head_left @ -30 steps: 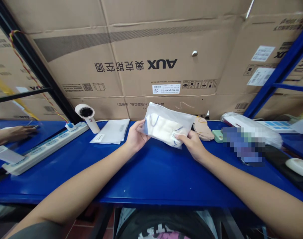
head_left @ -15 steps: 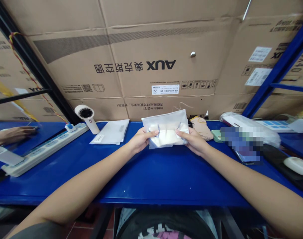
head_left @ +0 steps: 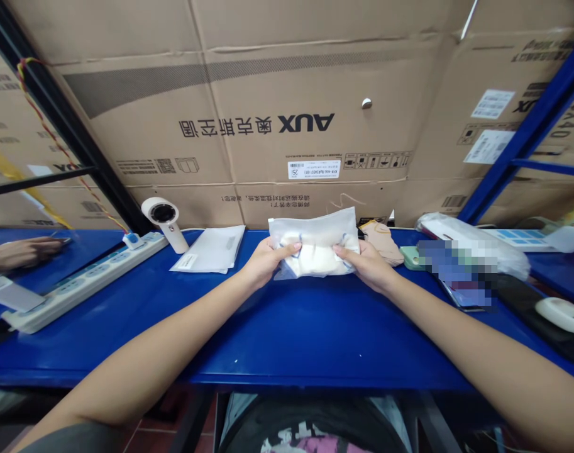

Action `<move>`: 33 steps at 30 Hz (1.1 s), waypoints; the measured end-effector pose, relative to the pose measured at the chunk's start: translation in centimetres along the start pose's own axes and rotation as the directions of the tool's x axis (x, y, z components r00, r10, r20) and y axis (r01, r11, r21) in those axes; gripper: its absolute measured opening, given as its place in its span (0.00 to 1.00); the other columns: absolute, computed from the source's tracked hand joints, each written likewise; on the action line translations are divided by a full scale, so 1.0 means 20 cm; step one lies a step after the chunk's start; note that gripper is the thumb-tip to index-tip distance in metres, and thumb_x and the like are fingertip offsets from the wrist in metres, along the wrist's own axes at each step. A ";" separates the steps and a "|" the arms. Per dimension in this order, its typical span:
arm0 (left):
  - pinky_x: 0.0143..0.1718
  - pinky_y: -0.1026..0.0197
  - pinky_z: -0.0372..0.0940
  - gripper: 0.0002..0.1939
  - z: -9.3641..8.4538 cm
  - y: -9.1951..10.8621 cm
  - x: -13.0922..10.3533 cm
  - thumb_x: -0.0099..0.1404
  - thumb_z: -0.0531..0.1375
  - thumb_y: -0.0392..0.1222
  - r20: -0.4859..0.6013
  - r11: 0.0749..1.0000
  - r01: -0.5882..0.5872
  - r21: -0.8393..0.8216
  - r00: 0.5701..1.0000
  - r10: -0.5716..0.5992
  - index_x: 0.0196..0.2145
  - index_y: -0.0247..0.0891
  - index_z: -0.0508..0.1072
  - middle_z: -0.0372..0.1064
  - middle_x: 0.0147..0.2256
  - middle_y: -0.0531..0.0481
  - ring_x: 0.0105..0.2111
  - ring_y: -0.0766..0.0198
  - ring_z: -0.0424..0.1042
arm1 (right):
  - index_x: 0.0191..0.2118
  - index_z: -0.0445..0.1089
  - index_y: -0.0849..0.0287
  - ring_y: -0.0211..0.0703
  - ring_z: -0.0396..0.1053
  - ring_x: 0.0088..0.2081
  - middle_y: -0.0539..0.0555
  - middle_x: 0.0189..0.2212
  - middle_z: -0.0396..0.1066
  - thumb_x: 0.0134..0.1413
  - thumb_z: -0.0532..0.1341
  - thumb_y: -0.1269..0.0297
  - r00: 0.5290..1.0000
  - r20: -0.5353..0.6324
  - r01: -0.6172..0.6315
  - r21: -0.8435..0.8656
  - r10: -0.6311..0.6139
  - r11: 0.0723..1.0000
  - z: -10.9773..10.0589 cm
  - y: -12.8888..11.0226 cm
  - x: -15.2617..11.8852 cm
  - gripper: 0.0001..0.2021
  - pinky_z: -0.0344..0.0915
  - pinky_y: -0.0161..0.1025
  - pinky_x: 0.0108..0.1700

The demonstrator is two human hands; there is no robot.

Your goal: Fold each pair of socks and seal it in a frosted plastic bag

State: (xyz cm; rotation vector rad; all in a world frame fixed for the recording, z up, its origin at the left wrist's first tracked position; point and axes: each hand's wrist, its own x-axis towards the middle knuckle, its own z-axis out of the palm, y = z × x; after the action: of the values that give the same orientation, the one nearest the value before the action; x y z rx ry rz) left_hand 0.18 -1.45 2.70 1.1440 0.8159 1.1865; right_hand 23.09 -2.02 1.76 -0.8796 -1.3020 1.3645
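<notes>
A frosted zip bag is held up just over the blue table, with something white and blue-edged, seemingly folded cloth, inside. My left hand grips its left side, thumb pressed on the front. On the right side my right hand pinches it the same way. The fingers behind the bag are hidden. Left of my left hand lie flat frosted bags with a label. Just beyond my right hand is a beige folded cloth piece.
A white handheld fan and a long power strip stand at left, near another person's hand. At right are a green item, a plastic-wrapped pack and a white mouse. Cardboard walls the back of the blue table.
The bag's front has become more wrinkled and its lower edge has drawn up slightly as my thumbs press on it. Both hands stay in nearly the same place.
</notes>
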 end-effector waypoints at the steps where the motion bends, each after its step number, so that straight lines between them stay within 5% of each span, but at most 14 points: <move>1: 0.38 0.63 0.71 0.22 -0.01 0.00 0.00 0.47 0.75 0.43 0.007 1.000 0.006 0.005 1.000 -0.006 0.39 0.33 0.79 0.79 0.38 0.45 0.35 0.63 0.77 | 0.36 0.75 0.61 0.41 0.73 0.34 0.53 0.32 0.78 0.39 0.75 0.53 1.000 0.010 -0.018 0.016 0.018 1.000 0.00 0.00 0.00 0.20 0.68 0.38 0.39; 7: 0.32 0.64 0.70 0.20 -0.03 -0.02 0.03 0.52 0.73 0.44 -0.055 0.993 0.111 -0.028 0.992 -0.112 0.41 0.34 0.78 0.78 0.36 0.47 0.30 0.65 0.76 | 0.36 0.73 0.60 0.44 0.74 0.34 0.54 0.32 0.78 0.44 0.71 0.47 0.998 -0.030 -0.050 0.027 0.051 0.998 -0.02 0.04 0.02 0.21 0.69 0.39 0.39; 12: 0.33 0.64 0.71 0.17 -0.03 0.00 0.01 0.56 0.70 0.45 -0.052 0.983 0.168 -0.067 0.984 -0.172 0.42 0.35 0.79 0.79 0.38 0.45 0.32 0.63 0.77 | 0.43 0.72 0.56 0.50 0.75 0.44 0.56 0.38 0.78 0.58 0.57 0.42 0.997 -0.078 0.008 0.092 -0.001 0.996 -0.06 0.01 0.05 0.22 0.72 0.44 0.43; 17: 0.37 0.58 0.72 0.17 -0.10 0.05 0.03 0.52 0.70 0.47 0.130 0.941 0.308 0.140 0.936 -0.326 0.37 0.33 0.79 0.79 0.36 0.42 0.34 0.56 0.78 | 0.39 0.75 0.57 0.41 0.74 0.39 0.54 0.38 0.77 0.54 0.65 0.54 0.983 -0.037 0.182 0.015 -0.181 0.983 -0.10 -0.09 0.04 0.13 0.71 0.38 0.43; 19: 0.37 0.57 0.71 0.19 -0.14 0.06 0.05 0.51 0.71 0.49 0.180 0.858 0.302 0.415 0.898 -0.403 0.36 0.34 0.79 0.79 0.35 0.42 0.34 0.54 0.78 | 0.39 0.76 0.60 0.38 0.74 0.33 0.54 0.33 0.77 0.52 0.68 0.57 0.989 0.138 0.066 -0.078 -0.055 0.995 -0.10 -0.10 0.02 0.13 0.72 0.36 0.38; 20: 0.38 0.56 0.71 0.20 -0.16 0.06 0.06 0.51 0.71 0.49 0.151 0.786 0.238 0.571 0.910 -0.385 0.38 0.34 0.78 0.79 0.35 0.42 0.35 0.53 0.78 | 0.39 0.76 0.61 0.38 0.74 0.31 0.55 0.32 0.77 0.51 0.68 0.56 0.970 0.237 -0.022 -0.136 0.054 0.990 -0.08 -0.09 0.00 0.14 0.72 0.37 0.36; 23: 0.46 0.52 0.69 0.25 -0.16 0.06 0.05 0.56 0.68 0.50 0.068 0.435 -0.057 0.899 0.998 -0.009 0.48 0.35 0.74 0.77 0.43 0.40 0.44 0.49 0.76 | 0.39 0.75 0.65 0.40 0.76 0.30 0.57 0.31 0.78 0.51 0.69 0.56 0.836 0.422 -0.240 -0.295 0.351 0.925 -0.02 -0.05 -0.04 0.16 0.75 0.39 0.36; 24: 0.50 0.49 0.67 0.25 -0.14 0.07 0.04 0.59 0.65 0.50 0.101 0.308 -0.145 0.940 0.983 0.155 0.52 0.36 0.72 0.75 0.48 0.39 0.49 0.49 0.73 | 0.38 0.74 0.66 0.40 0.77 0.29 0.57 0.30 0.78 0.50 0.69 0.57 0.811 0.431 -0.273 -0.322 0.397 0.907 0.01 -0.02 -0.05 0.16 0.75 0.39 0.35; 26: 0.59 0.45 0.59 0.23 -0.09 0.07 -0.01 0.67 0.58 0.50 0.242 0.108 -0.292 0.950 0.911 0.333 0.56 0.37 0.69 0.68 0.57 0.38 0.58 0.47 0.65 | 0.36 0.73 0.65 0.38 0.75 0.26 0.54 0.26 0.76 0.50 0.68 0.58 0.831 0.394 -0.265 -0.338 0.392 0.903 0.05 0.01 -0.07 0.13 0.74 0.36 0.30; 28: 0.65 0.44 0.49 0.27 -0.04 0.05 -0.06 0.71 0.52 0.54 0.330 0.050 -0.357 0.933 0.901 0.281 0.61 0.39 0.64 0.60 0.63 0.39 0.65 0.48 0.56 | 0.34 0.72 0.62 0.36 0.71 0.21 0.50 0.23 0.73 0.50 0.66 0.60 0.903 0.307 -0.186 -0.351 0.301 0.918 0.08 0.04 -0.08 0.10 0.70 0.34 0.23; 30: 0.66 0.39 0.39 0.33 -0.01 -0.01 -0.10 0.69 0.51 0.61 0.331 0.048 -0.336 0.941 0.940 0.085 0.64 0.38 0.61 0.52 0.67 0.37 0.68 0.42 0.48 | 0.34 0.72 0.60 0.35 0.67 0.18 0.47 0.20 0.70 0.51 0.63 0.62 0.963 0.204 -0.074 -0.417 0.173 0.906 0.08 0.05 -0.07 0.07 0.66 0.33 0.19; 33: 0.67 0.39 0.30 0.41 -0.01 -0.10 -0.11 0.64 0.53 0.66 0.339 0.031 -0.337 0.941 0.938 -0.077 0.66 0.39 0.58 0.46 0.69 0.36 0.70 0.42 0.41 | 0.34 0.74 0.59 0.34 0.64 0.16 0.46 0.17 0.68 0.50 0.62 0.66 0.993 0.114 0.062 -0.571 0.004 0.819 0.06 0.07 -0.07 0.05 0.61 0.31 0.18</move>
State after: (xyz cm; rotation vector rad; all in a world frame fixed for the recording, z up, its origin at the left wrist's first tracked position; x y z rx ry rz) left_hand 0.03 -3.53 0.63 2.6034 1.3823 0.2931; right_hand 22.08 -3.50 0.46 -1.1903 -1.8570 1.0059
